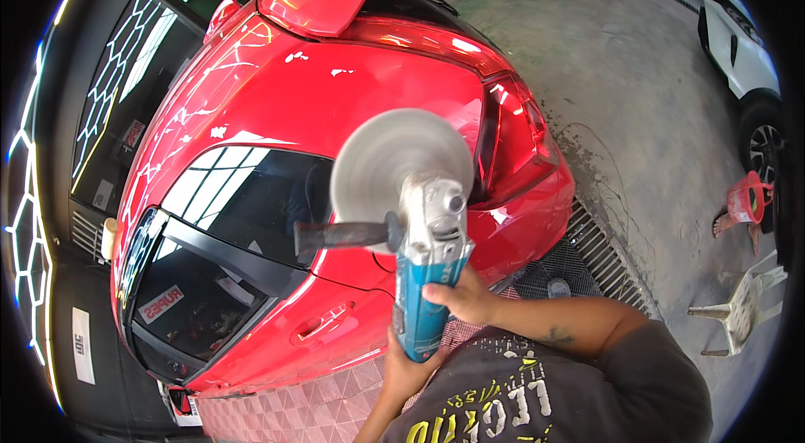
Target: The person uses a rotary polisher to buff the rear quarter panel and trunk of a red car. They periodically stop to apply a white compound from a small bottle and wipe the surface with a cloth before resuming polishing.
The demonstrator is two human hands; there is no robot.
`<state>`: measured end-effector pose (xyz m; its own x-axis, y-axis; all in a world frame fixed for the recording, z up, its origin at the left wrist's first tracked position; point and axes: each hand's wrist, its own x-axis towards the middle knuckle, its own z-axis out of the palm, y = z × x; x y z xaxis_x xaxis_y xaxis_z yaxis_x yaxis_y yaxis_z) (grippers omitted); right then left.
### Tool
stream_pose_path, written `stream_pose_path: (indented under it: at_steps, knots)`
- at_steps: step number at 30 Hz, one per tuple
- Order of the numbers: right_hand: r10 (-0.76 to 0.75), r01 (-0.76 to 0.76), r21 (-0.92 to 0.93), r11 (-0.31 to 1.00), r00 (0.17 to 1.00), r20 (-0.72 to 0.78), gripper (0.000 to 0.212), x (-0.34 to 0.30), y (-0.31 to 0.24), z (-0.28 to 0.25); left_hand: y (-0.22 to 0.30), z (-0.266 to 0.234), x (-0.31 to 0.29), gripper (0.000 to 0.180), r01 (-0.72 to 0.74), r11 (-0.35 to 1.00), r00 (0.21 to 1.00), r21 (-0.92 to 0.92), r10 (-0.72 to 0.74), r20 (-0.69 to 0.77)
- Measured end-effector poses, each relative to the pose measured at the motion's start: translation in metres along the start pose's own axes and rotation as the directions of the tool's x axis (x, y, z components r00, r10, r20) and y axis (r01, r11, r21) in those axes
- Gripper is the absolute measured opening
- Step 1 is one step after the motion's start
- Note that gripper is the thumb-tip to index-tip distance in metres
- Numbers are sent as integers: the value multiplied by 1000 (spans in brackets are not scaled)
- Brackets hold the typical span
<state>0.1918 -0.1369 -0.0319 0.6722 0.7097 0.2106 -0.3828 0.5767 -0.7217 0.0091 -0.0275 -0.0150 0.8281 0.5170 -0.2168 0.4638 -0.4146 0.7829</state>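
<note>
Both my hands are closed on a teal power polisher point(422, 300) with a silver metal head. My right hand point(465, 296) wraps around the middle of its body from the right side. My left hand point(407, 369) holds the rear end from below. The round grey pad point(401, 159) on top is smeared, as if spinning. A black side handle point(340, 237) sticks out to the left with no hand on it. Behind the polisher is a red car point(369, 99); whether the pad touches its paint I cannot tell. The pad hides part of the rear side window point(260, 200).
The car's red tail light point(516, 137) lies right of the pad. A floor grate point(599, 263) runs past the rear bumper. At the right stand a white plastic chair point(738, 309), a red bucket point(746, 198) with another person's limb beside it, and a white car point(742, 49).
</note>
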Motion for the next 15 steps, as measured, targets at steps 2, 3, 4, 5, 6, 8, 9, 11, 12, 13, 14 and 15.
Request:
stream_pose_path:
  at_steps: [2,3,4,5,6,8,9,11,12,13,14,15]
  knots:
    - [26,-27,12,1000,997,71,50,2,6,13,-11,-12,-5,100,2,1000,999,-12,-2,-43]
    - [43,-46,23,999,993,105,50,4,7,21,-15,-19,-7,96,-83,996,993,28,85,-76]
    - [67,-73,36,997,986,153,49,7,11,31,-12,-24,-11,94,-73,997,992,-23,71,-104]
    - [79,-70,-53,996,975,208,64,15,18,33,-7,-30,-14,93,-69,995,991,-70,60,-121]
    - [30,-8,-103,995,977,209,71,24,22,39,-4,-33,-15,91,-65,991,989,-116,49,-136]
    - [-65,112,-205,972,973,222,85,40,25,52,-22,-36,-10,83,-73,985,985,-157,46,-168]
    - [2,50,-225,973,974,226,104,46,21,54,-30,-39,-7,81,-41,988,986,-150,15,-167]
    - [-45,82,-236,968,986,159,107,40,7,62,-32,-35,1,78,-44,985,984,-169,14,-175]
    - [-69,99,-242,965,989,130,109,35,2,63,-31,-27,3,79,-70,971,986,-229,32,-166]
    - [-59,107,-377,920,989,135,115,24,1,54,-29,-16,6,80,-100,950,985,-295,53,-165]
    - [-64,113,-422,900,990,129,118,10,2,44,-24,-2,12,81,-133,924,984,-360,80,-158]
    - [-90,117,-429,896,992,83,116,-5,8,34,-10,12,18,79,-195,929,980,-313,171,-102]
